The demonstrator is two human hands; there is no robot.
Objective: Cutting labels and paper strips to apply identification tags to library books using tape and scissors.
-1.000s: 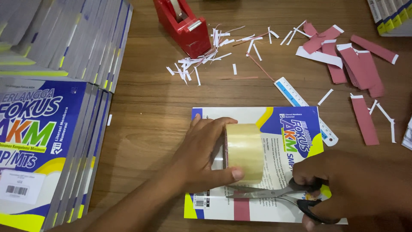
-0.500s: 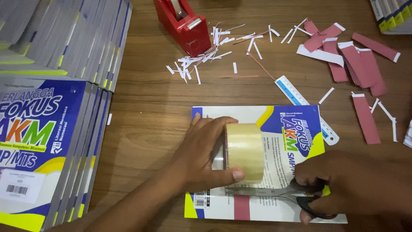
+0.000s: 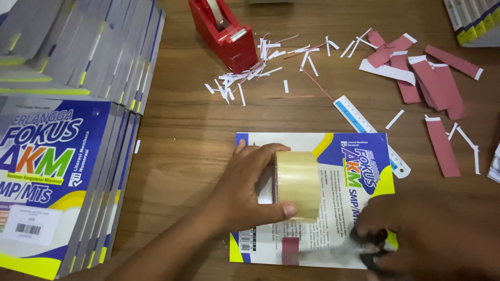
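- my left hand [image 3: 245, 190] grips the tape roll [image 3: 298, 184], fingers curled over its top and thumb pressed under its lower edge; the roll stands on edge on the book [image 3: 333, 156].
- the book lies flat on the tabletop [image 3: 192, 135] near the middle of the near edge, back cover up, white with blue and yellow corners.
- my right hand [image 3: 432, 237] rests over the book's near right corner, fingers closed around dark scissors [image 3: 371, 244]; they are blurred, so i cannot tell whether the blades are apart or together.
- a dark red strip [image 3: 290, 251] sits on the book's near edge, just left of the scissors.
- a ruler [image 3: 359, 120] lies slanted, its near part tucked beside the book's right edge.
- a red tape dispenser [image 3: 224, 31] stands at the far edge of the tabletop, with white paper slivers [image 3: 260, 67] scattered just beside it.
- loose red strips [image 3: 432, 78] with white ends lie toward the far right corner, well apart from my hands.
- a book stack [image 3: 57, 182] fills the near left corner, fanned so the spines show; a second stack [image 3: 78, 47] sits behind it at the far left.
- more book spines [image 3: 471, 21] show at the far right corner.
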